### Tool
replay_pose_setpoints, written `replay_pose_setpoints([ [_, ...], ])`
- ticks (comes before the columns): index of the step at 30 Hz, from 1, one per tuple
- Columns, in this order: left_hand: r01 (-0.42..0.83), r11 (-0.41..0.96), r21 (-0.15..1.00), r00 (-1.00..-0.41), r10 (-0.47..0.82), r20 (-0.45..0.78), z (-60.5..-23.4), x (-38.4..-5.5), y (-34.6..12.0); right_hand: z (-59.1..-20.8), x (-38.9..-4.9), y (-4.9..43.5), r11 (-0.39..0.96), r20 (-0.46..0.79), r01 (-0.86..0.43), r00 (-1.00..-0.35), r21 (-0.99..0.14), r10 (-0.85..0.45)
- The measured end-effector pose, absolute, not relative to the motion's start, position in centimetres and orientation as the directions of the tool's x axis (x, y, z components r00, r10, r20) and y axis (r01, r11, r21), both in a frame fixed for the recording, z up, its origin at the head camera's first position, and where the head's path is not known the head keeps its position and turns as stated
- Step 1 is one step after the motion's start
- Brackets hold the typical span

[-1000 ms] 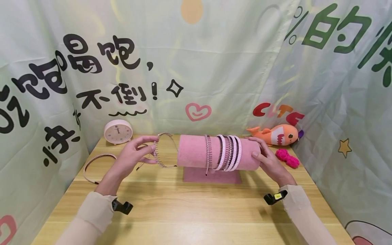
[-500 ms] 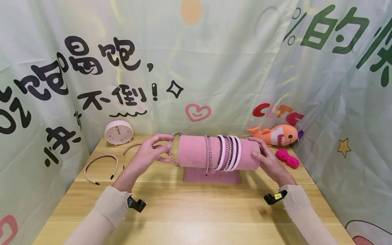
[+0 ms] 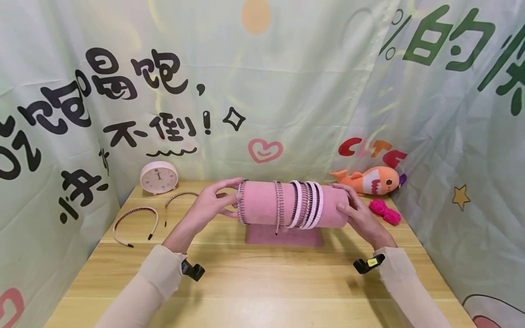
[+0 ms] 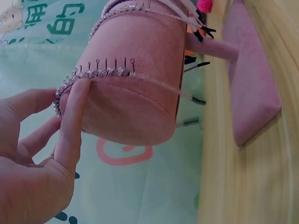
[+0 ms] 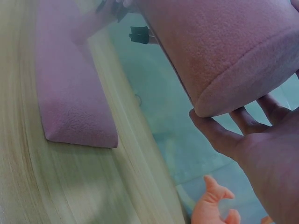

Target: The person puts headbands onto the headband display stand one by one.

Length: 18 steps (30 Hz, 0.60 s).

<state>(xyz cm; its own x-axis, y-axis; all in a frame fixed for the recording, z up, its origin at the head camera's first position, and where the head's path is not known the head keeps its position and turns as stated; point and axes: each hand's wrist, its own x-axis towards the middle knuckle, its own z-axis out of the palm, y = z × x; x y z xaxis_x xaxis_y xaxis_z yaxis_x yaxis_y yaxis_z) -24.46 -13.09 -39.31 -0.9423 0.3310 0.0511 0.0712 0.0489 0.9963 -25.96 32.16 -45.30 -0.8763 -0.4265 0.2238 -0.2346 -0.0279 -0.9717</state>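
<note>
A pink plush headband stand [image 3: 260,202] lies as a horizontal roll on a pink base [image 3: 283,237]. My left hand [image 3: 211,202] holds a beaded headband [image 4: 107,72] with small wire loops, fitted over the left end of the roll. In the left wrist view, the fingertips touch its beads and its dark tips hang below the roll. My right hand [image 3: 362,216] grips the roll's right end, thumb in front and fingers behind. Another beaded headband [image 3: 280,202] and several white and dark headbands [image 3: 305,205] encircle the roll further right.
Two thin headbands lie on the table at left: a pinkish headband [image 3: 135,212] and a darker headband [image 3: 180,195] behind it. A pink clock [image 3: 159,176] stands at the back left. An orange plush toy [image 3: 379,180] and a magenta bow [image 3: 384,212] are at right.
My left hand has moved right, bringing the beaded headband from beside the roll onto its left end. The two headbands on the table have come into fuller view. My right hand has stayed put.
</note>
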Motion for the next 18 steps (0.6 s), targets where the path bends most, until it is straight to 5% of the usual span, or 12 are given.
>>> replay_pose_setpoints([
  [5,0.11,0.146,0.983,-0.936,0.348,0.053,-39.3,-24.8,-13.1,-45.2,-25.9,32.1,-0.032,0.227,-0.236,-0.877,-0.971,-0.422],
  [10,0.297,0.3,0.907,-0.908,0.384,0.17,-39.8,-25.4,-13.7,-45.3,-25.9,32.0,-0.034,0.224,-0.232,-0.876,-0.972,-0.426],
  [18,0.437,0.375,0.818,-0.869,0.41,0.277,-40.7,-26.3,-13.7,-45.3,-25.9,32.0,-0.033,0.229,-0.238,-0.877,-0.971,-0.422],
])
